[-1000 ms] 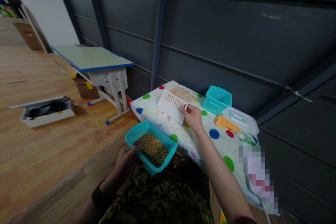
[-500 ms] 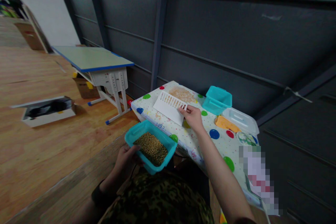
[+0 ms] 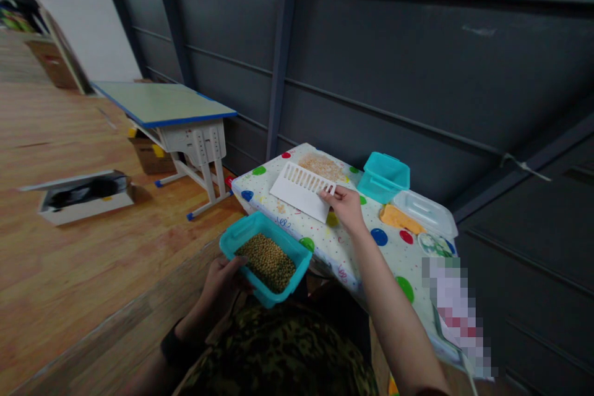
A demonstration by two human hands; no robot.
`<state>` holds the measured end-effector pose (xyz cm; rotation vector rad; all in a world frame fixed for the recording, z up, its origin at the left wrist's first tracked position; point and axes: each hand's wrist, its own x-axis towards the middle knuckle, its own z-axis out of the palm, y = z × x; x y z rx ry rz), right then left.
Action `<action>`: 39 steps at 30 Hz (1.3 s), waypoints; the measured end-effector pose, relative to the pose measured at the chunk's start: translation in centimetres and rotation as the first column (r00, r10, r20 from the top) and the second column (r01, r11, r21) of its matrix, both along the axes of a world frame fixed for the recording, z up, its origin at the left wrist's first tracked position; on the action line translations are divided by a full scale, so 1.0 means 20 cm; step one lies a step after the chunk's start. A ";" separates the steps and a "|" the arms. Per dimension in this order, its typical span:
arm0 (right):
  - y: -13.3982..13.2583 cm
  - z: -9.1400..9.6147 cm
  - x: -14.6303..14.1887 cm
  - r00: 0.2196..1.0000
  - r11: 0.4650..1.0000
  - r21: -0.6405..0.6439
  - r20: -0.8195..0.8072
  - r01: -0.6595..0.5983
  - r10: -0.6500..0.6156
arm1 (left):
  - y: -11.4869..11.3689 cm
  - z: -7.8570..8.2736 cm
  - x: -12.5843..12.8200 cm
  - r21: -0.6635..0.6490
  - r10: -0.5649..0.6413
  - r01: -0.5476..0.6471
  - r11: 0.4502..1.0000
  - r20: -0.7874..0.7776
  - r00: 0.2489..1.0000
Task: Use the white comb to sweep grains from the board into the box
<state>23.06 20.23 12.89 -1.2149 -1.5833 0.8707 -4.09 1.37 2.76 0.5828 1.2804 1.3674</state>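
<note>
My left hand (image 3: 226, 278) grips the near-left rim of a teal plastic container (image 3: 234, 238), thumb over the edge. Inside it lie dried soybeans (image 3: 266, 262), with darker green beans among them. The container is held just off the table's front edge. On the table, my right hand (image 3: 344, 205) pinches the right end of a white slotted plastic board (image 3: 301, 197), a row of slots along its far side. A spread of pale grains (image 3: 320, 166), perhaps rice, lies beyond the board. A few small crumbs (image 3: 279, 207) show near its front edge.
The polka-dot tablecloth (image 3: 341, 250) carries a second teal container (image 3: 385, 176), a clear lid (image 3: 429, 213), an orange cloth (image 3: 401, 219) and a green-white round item (image 3: 435, 244). A dark panel wall (image 3: 394, 74) stands behind. Left are a desk (image 3: 162, 102) and a white box (image 3: 88, 201).
My right hand has shifted slightly to the right, and the slotted board has turned a little with it. My left hand and the container of beans have barely moved.
</note>
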 end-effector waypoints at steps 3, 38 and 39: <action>0.00 0.01 0.03 0.999 0.999 -0.035 -0.023 0.022 -0.023 | 0.01 0.00 0.00 0.002 0.009 -0.009 1.000 0.006 1.000; -0.05 0.12 0.17 0.995 0.972 -0.232 -0.103 -0.023 -0.002 | 0.00 0.04 0.01 -0.007 -0.011 0.011 1.000 -0.008 1.000; -0.05 0.13 0.17 0.995 0.971 -0.237 -0.096 -0.023 0.000 | 0.00 0.05 0.01 -0.014 -0.004 0.004 1.000 -0.007 1.000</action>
